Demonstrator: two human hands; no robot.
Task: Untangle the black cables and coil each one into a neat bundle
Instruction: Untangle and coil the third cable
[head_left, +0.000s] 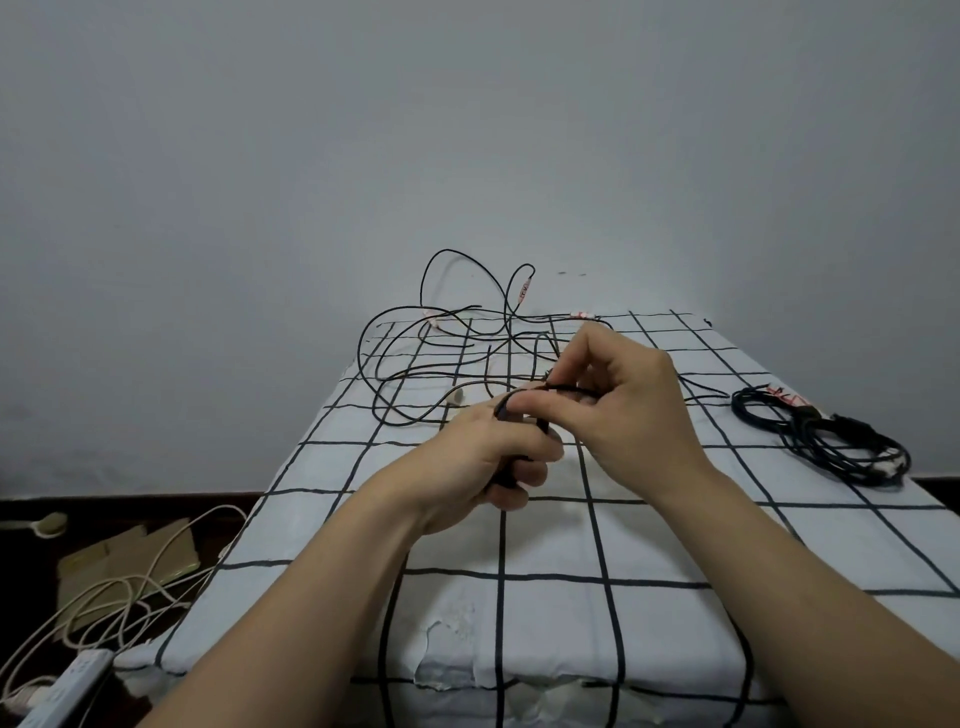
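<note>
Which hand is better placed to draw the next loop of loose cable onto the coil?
Right, probably: the left hand grips the started coil, while the right hand pinches the free strand running toward the tangle.

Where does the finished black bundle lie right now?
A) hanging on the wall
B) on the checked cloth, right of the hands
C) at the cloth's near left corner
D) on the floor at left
B: the coiled bundle lies on the checked cloth, to the right of the right hand, untouched.
</note>
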